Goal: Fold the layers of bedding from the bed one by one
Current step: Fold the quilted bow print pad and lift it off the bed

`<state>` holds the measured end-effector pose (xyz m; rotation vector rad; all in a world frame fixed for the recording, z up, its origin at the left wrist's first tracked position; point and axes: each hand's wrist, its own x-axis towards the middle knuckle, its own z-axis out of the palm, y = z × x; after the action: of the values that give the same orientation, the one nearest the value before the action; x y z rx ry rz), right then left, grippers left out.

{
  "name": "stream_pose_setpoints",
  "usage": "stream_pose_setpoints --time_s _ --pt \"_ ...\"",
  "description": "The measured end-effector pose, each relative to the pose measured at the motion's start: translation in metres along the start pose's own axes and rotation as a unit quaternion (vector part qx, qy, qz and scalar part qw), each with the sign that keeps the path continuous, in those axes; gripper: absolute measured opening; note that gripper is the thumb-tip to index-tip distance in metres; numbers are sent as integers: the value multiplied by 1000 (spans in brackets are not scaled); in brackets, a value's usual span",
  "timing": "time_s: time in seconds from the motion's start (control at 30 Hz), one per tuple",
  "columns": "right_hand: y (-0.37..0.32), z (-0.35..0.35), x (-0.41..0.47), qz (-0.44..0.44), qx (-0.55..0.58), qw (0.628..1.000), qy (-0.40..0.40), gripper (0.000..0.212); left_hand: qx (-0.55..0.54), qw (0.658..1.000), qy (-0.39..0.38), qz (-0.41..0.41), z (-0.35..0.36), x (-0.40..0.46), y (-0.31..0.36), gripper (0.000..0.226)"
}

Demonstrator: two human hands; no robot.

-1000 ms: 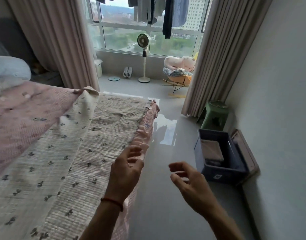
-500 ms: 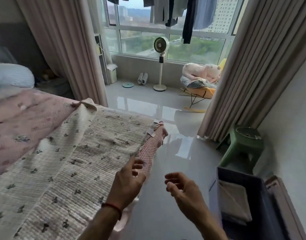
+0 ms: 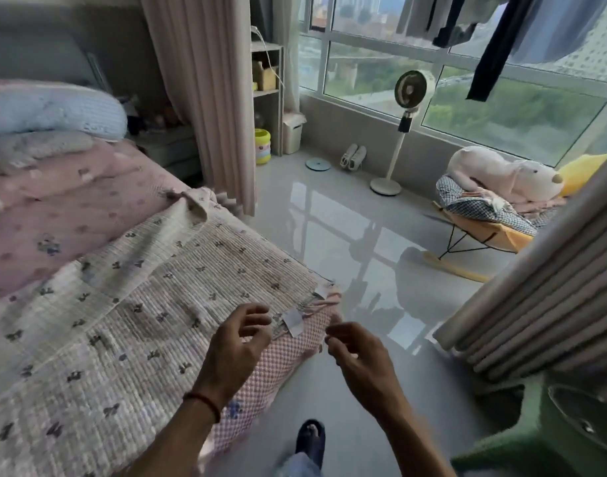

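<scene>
Two hands reaching to the near corner of a quilted blanket on a bed.
Left hand (image 3: 235, 349) hovers over the cream, bow-printed blanket (image 3: 150, 304) at 6 o'clock, fingers loosely curled, its grip apart and empty; right hand (image 3: 358, 356), likewise loosely curled and holding nothing, sits just beside the pink checked underside (image 3: 288, 359) at the corner. A white label (image 3: 292, 322) lies between them. Pink bedspread (image 3: 71, 208) covers the bed (image 3: 226, 438) at 10 o'clock.
</scene>
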<state>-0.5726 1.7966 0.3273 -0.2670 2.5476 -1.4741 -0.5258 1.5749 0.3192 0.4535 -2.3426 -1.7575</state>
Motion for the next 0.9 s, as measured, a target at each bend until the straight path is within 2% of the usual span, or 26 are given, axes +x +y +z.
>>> stream_pose_setpoints --time_s 0.1,0.23,0.43,0.6,0.63,0.73,0.8,0.9 --pt "16 -15 86 -12 -13 1000 -26 15 -17 999 25 -15 49 75 -5 23" --pt "31 -53 217 -10 -48 995 -81 15 -11 996 21 -85 118 193 -5 21" --pt "56 -107 378 -17 -49 991 -121 13 28 993 56 -100 173 321 26 28" --pt "76 -114 512 -42 -34 976 -211 15 48 976 177 -114 186 406 36 89" --pt "80 -122 551 -54 -39 966 -248 16 49 966 221 -124 199 430 42 90" --pt "73 -130 599 -86 -51 948 -301 16 46 950 255 -174 209 454 64 89" --pt "59 -139 650 -136 -72 922 -355 15 40 934 303 -183 220 485 81 88" --pt "32 -128 719 -186 -70 899 -390 15 43 911 371 -176 224 523 98 89"
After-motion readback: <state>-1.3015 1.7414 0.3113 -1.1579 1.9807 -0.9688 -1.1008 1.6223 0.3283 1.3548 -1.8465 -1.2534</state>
